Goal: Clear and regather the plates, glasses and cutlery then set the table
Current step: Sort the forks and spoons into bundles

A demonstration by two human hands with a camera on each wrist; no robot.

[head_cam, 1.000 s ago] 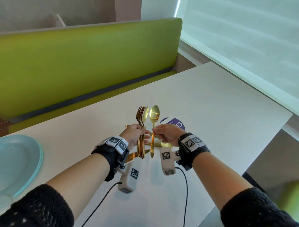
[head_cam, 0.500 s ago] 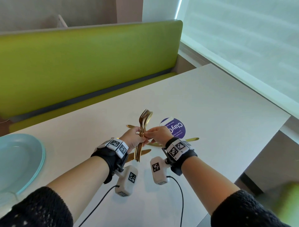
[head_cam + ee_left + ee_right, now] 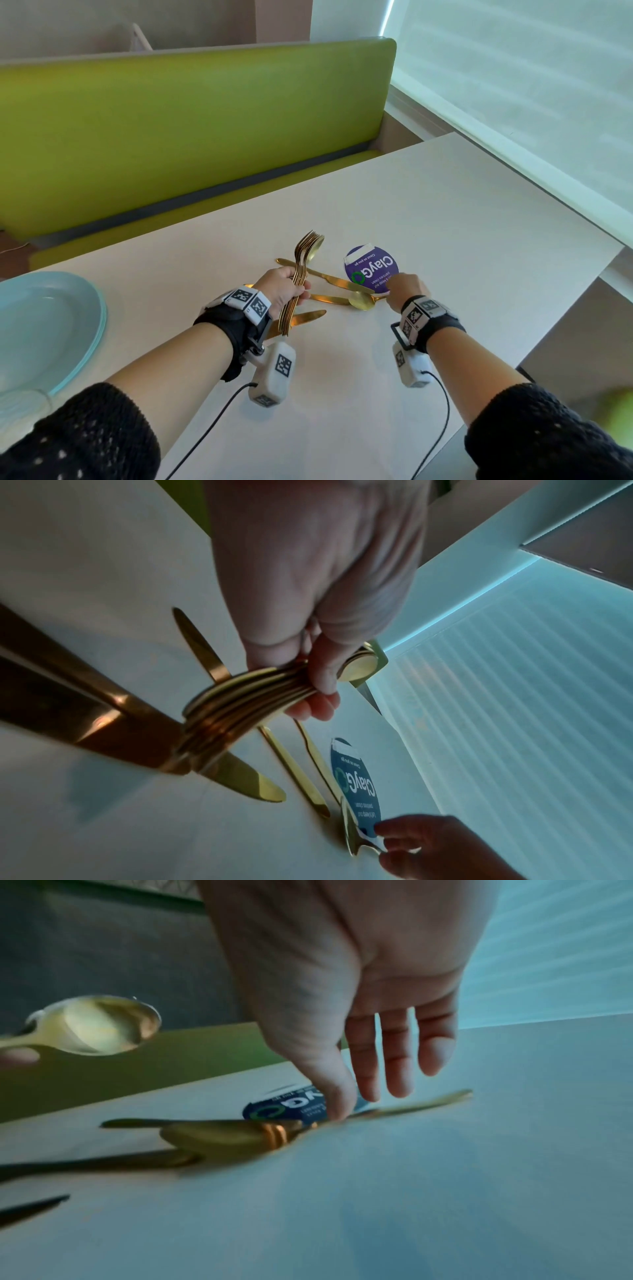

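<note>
My left hand [image 3: 284, 291] grips a bundle of gold forks and spoons [image 3: 305, 260] upright above the white table [image 3: 462, 222]. The left wrist view shows the fingers curled round the stacked handles [image 3: 240, 704]. My right hand [image 3: 406, 289] is down at the table, to the right of the bundle. Its thumb and a finger pinch the handle of a gold spoon [image 3: 361, 301] that lies flat. In the right wrist view the thumb [image 3: 337, 1110] touches that handle, and the other fingers hang straight above it. Two gold knives [image 3: 325, 274] [image 3: 303, 318] lie between the hands.
Light blue plates [image 3: 44, 325] are stacked at the table's left edge. A round purple sticker [image 3: 371, 270] is stuck to the table by my right hand. A green bench [image 3: 171, 120] runs behind the table, with a window blind to the right.
My right hand put its spoon into the left hand's bundle, let go, then moved right and down onto the spoon on the table. The bundle sank slightly.
</note>
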